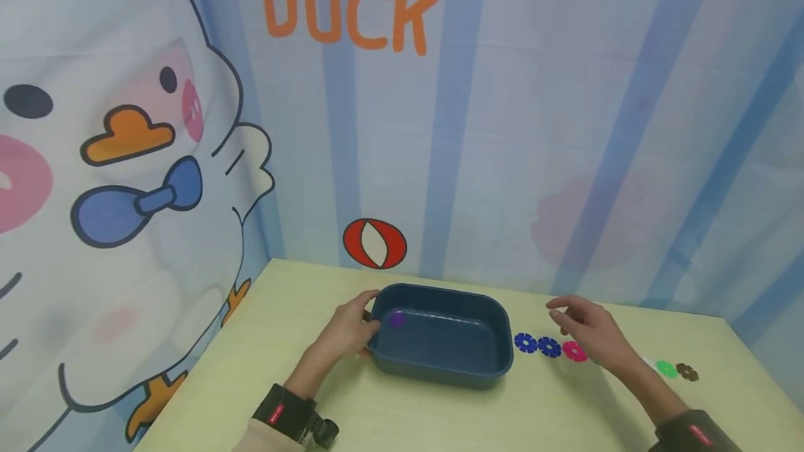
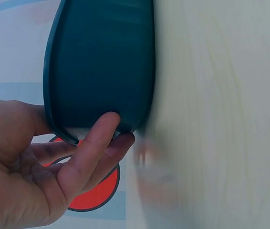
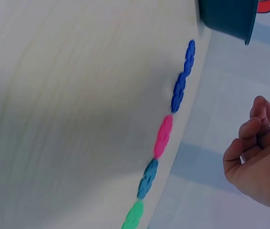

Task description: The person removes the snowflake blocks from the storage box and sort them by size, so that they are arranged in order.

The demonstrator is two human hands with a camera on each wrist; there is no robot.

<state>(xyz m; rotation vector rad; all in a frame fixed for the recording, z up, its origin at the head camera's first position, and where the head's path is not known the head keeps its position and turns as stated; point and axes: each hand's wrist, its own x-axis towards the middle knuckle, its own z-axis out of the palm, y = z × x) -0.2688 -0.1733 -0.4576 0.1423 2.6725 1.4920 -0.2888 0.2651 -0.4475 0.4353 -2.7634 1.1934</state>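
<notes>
A dark blue plastic basin (image 1: 440, 374) stands on the table, with a purple disc (image 1: 398, 319) inside near its left end. My left hand (image 1: 349, 326) grips that end; in the left wrist view its fingers (image 2: 89, 152) touch the outer wall and the thumb is by the rim. Right of the basin, notched plastic discs lie in a row: two blue ones (image 1: 537, 345), a pink one (image 1: 574, 351), a teal one (image 3: 148, 179), then green (image 1: 667, 369) and brown (image 1: 687, 372). Above the row hovers my right hand (image 1: 590, 333), fingers loosely curled, holding nothing. It hides part of the row.
The pale wooden tabletop (image 1: 402, 417) ends at a hanging cloth (image 1: 502, 159) with blue stripes, a printed duck and a red ball print (image 1: 375, 243). Both wrists wear black bands, the left one (image 1: 285, 412) with a small camera.
</notes>
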